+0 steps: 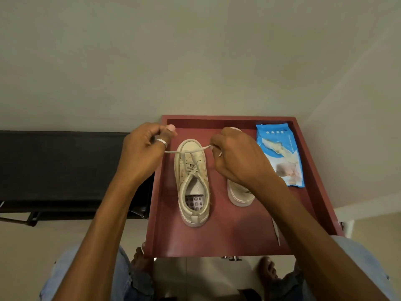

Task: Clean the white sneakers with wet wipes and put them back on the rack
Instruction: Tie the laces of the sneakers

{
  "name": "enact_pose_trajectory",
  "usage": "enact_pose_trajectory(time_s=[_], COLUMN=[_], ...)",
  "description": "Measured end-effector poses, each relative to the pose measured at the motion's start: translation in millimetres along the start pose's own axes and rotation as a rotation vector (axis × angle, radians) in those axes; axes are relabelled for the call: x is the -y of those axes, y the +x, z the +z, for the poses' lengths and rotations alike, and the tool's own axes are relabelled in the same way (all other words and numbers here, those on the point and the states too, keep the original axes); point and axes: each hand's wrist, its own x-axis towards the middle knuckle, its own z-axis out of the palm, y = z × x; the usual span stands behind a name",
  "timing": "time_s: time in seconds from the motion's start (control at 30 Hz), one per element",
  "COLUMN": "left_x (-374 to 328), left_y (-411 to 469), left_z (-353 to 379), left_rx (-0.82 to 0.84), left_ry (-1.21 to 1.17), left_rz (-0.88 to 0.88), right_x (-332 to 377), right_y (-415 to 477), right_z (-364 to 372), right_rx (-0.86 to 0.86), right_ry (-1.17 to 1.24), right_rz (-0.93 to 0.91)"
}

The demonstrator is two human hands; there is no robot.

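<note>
Two off-white sneakers stand on a red wooden table (pixel 227 240), toes pointing away from me. The left sneaker (pixel 193 183) is in full view, its laces crossed over the toe. My left hand (pixel 143 153) pinches one lace end and pulls it leftward. My right hand (pixel 236 157) pinches the other lace end (pixel 206 147) and pulls it rightward. The right sneaker (pixel 239 195) is mostly hidden under my right wrist; only its heel shows. A blue pack of wet wipes (pixel 280 155) lies flat at the table's right side.
A black shoe rack (pixel 65 170) stands to the left of the table, against the wall. A thin white strip (pixel 276 233) lies near the table's front right. My bare feet and knees show below the table's front edge. A wall corner closes in on the right.
</note>
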Motion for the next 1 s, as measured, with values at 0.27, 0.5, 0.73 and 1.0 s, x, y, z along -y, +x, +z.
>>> enact_pose_trajectory(time_s=[0.27, 0.5, 0.73, 1.0], left_x=[24, 34, 36, 29], left_y=[-1, 1, 0, -3], left_z=[-3, -9, -6, -11], left_rx=[0.266, 0.362, 0.386, 0.387], left_ry=[0.467, 0.676, 0.820, 0.839], left_rz=[0.146, 0.065, 0.081, 0.068], right_x=[-22, -37, -41, -41], right_y=[-7, -12, -14, -11], right_z=[-7, -12, -10, -11], right_rx=[0.161, 0.269, 0.326, 0.228], right_ry=[0.025, -0.035, -0.067, 0.059], right_rz=[0.207, 0.310, 0.373, 0.388])
